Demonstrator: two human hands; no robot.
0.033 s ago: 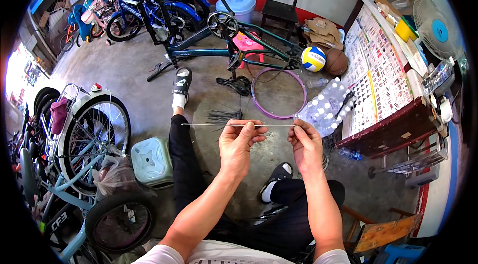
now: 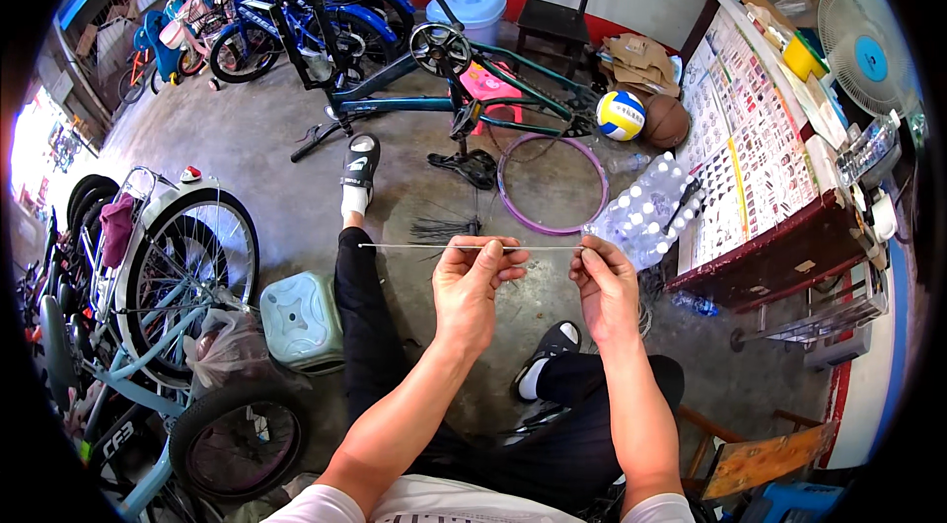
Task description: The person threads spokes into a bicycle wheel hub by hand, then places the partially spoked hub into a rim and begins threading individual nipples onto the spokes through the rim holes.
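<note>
A thin straight metal spoke (image 2: 404, 246) lies level across my two hands, above my legs. My left hand (image 2: 466, 291) pinches it between thumb and fingers near its middle. My right hand (image 2: 607, 291) pinches the spoke at its right end, fingers curled. Below it on the floor, beyond my hands, is a loose bundle of dark wires or spokes (image 2: 439, 229). A purple wheel rim (image 2: 550, 225) lies just past them.
An upside-down bicycle frame (image 2: 385, 99) stands ahead. Bicycles (image 2: 168, 296) and a light-blue stool (image 2: 301, 321) are at left. To the right are bundled bottles (image 2: 641, 212), two balls (image 2: 619, 116), a cabinet (image 2: 740, 158) and a fan (image 2: 866, 49). A chair (image 2: 552, 10) stands behind.
</note>
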